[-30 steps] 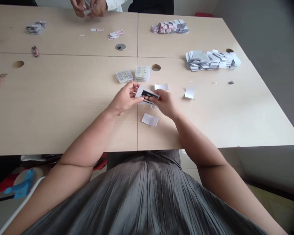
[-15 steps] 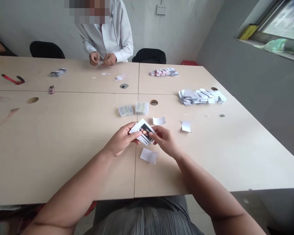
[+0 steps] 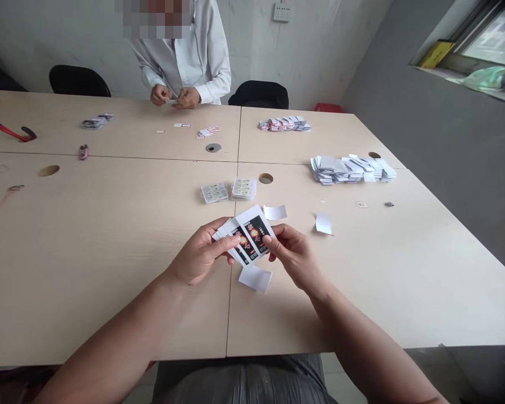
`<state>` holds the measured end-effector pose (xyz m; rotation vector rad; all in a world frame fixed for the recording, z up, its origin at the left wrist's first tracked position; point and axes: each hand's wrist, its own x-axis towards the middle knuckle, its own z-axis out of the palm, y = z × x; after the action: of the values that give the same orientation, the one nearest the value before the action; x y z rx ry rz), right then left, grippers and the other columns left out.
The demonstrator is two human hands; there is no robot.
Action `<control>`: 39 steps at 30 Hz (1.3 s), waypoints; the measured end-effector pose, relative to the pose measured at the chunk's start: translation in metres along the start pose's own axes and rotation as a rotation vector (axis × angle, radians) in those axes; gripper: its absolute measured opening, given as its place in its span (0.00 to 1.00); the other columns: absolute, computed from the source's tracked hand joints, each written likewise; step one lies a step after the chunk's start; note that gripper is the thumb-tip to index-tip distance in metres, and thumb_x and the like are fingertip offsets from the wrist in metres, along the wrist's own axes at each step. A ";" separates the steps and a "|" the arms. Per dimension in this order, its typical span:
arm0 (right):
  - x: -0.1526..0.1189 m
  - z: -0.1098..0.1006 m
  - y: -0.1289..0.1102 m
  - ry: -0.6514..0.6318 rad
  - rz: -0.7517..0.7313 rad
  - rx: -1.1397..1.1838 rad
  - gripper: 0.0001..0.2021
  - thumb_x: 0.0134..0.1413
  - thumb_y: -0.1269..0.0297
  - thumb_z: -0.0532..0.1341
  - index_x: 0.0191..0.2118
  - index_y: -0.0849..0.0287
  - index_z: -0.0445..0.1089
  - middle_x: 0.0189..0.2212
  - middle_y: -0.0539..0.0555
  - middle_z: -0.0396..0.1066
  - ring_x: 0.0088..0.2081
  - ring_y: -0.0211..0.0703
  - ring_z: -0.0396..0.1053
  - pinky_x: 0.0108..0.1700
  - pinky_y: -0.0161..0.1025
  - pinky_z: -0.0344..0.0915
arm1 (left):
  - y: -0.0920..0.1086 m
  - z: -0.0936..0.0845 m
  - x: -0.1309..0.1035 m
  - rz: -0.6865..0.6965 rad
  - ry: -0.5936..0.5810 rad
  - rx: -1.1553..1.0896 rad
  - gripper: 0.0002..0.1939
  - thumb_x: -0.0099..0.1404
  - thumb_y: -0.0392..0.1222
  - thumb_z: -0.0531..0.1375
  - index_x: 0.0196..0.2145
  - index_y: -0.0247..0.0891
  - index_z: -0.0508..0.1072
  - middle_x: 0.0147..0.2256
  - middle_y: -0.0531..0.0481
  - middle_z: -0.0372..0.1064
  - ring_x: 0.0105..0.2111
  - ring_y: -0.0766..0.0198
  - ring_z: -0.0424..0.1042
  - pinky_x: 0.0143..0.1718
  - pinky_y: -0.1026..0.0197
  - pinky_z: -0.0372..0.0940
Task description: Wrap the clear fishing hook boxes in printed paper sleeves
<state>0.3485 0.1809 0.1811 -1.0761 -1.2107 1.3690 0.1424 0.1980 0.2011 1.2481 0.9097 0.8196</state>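
Observation:
Printed cards (image 3: 248,242), white-bordered with a black panel and an orange burst, are fanned between my two hands above the table. My left hand (image 3: 200,249) grips the stack on its left side, thumb on top. With thumb and fingers, my right hand (image 3: 292,252) pinches the right edge of the top card. Just below the cards a white paper slip (image 3: 256,279) lies on the table. Another white slip (image 3: 275,212) is behind my right hand, and a third slip (image 3: 324,223) lies to the right.
Two clear plastic boxes (image 3: 214,193) stand beyond my hands. A long pile of white papers (image 3: 353,169) lies at right, with a red-edged pile (image 3: 284,124) farther back. Across the table (image 3: 109,269) a person in a white shirt (image 3: 202,50) handles something small. Red-handled pliers (image 3: 14,133) lie far left.
My right hand has slid the top card rightward, so a second printed card now shows beside it. The view has shifted slightly.

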 end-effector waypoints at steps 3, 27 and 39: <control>0.003 -0.002 0.001 0.028 -0.010 0.022 0.18 0.52 0.46 0.70 0.34 0.58 0.72 0.29 0.49 0.72 0.28 0.35 0.67 0.27 0.33 0.66 | -0.003 -0.002 0.002 -0.025 0.042 0.101 0.17 0.66 0.50 0.64 0.48 0.40 0.71 0.37 0.50 0.72 0.32 0.64 0.71 0.27 0.66 0.66; -0.008 0.010 0.007 -0.111 -0.086 0.099 0.18 0.56 0.57 0.70 0.47 0.53 0.63 0.30 0.46 0.73 0.28 0.35 0.72 0.30 0.35 0.73 | -0.005 0.015 -0.011 0.258 0.214 0.260 0.17 0.64 0.42 0.67 0.50 0.42 0.76 0.39 0.50 0.76 0.37 0.64 0.75 0.42 0.61 0.73; -0.019 0.009 -0.008 -0.155 -0.209 0.188 0.12 0.58 0.59 0.70 0.45 0.51 0.69 0.34 0.49 0.74 0.33 0.36 0.75 0.34 0.37 0.78 | 0.008 0.014 -0.016 0.215 0.217 -0.217 0.25 0.59 0.37 0.72 0.51 0.48 0.71 0.36 0.56 0.75 0.35 0.70 0.75 0.36 0.70 0.75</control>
<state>0.3433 0.1611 0.1898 -0.7025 -1.2411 1.3904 0.1481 0.1792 0.2119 1.0922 0.8412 1.2104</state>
